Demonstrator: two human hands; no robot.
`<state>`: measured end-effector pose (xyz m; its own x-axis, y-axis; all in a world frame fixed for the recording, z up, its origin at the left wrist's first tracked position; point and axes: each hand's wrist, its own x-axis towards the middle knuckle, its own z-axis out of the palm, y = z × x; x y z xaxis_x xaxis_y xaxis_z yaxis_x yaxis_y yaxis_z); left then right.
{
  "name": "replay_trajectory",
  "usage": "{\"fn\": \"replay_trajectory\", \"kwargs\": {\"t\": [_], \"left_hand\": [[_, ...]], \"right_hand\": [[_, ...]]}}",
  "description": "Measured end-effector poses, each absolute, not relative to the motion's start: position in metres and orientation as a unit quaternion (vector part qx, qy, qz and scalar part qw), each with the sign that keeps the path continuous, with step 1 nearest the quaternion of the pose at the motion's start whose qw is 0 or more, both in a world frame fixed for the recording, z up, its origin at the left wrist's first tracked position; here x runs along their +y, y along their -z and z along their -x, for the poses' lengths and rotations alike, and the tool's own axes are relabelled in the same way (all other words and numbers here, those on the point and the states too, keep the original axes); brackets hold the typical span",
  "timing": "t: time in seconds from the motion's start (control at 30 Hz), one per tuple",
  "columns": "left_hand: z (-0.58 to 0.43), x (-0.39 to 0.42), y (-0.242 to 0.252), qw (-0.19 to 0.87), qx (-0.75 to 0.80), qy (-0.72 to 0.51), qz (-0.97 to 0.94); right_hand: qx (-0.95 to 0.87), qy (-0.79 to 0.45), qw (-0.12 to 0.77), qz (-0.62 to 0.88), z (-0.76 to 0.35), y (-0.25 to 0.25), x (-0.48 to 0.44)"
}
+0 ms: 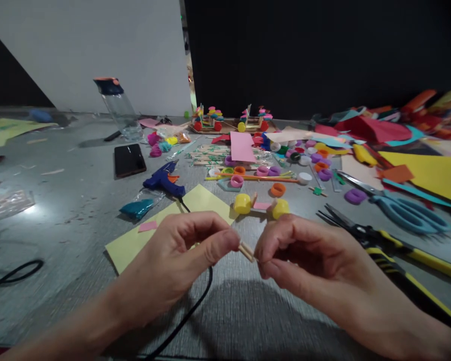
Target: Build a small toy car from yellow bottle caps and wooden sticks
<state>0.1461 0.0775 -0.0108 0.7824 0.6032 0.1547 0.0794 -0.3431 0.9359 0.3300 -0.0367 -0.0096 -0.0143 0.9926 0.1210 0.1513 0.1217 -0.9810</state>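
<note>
Between thumb and finger, my left hand (195, 255) pinches short wooden sticks (247, 252) lying side by side, held just above the table. My right hand (304, 271) is closed at the other end of the sticks, thumb against forefinger; what its fingertips grip is too small to make out. Just beyond the hands sits a small piece with yellow bottle caps (242, 204) at its ends, wooden bits and a pink strip between them. Pale yellow paper (131, 240) lies partly under my left hand, a pink scrap (148, 226) on it.
A blue glue gun (165, 180) lies left of centre, its black cord (199, 306) running toward me. Black-and-yellow pliers (379, 245) and blue-handled scissors (409, 210) lie right. A phone (129, 160), a bottle (122, 113), loose caps (278, 189) and two small model cars (208, 120) stand farther back.
</note>
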Motion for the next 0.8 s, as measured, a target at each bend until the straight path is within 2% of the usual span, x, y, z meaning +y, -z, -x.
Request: {"fn": "replay_trajectory", "kwargs": {"t": [0.3, 0.6, 0.8], "left_hand": [[-0.1449, 0.0749, 0.0132, 0.547, 0.223, -0.172, -0.788], [-0.1466, 0.0729, 0.0138, 0.526, 0.214, -0.209, -0.796], [-0.1459, 0.0688, 0.0148, 0.484, 0.198, -0.249, -0.816]], "right_hand": [[-0.6, -0.421, 0.449, 0.51, -0.3296, 0.0062, -0.0364], [-0.566, -0.451, 0.467, 0.507, -0.3304, 0.0125, -0.0388], [-0.582, -0.427, 0.437, 0.536, -0.3268, 0.0123, -0.0367]]}}
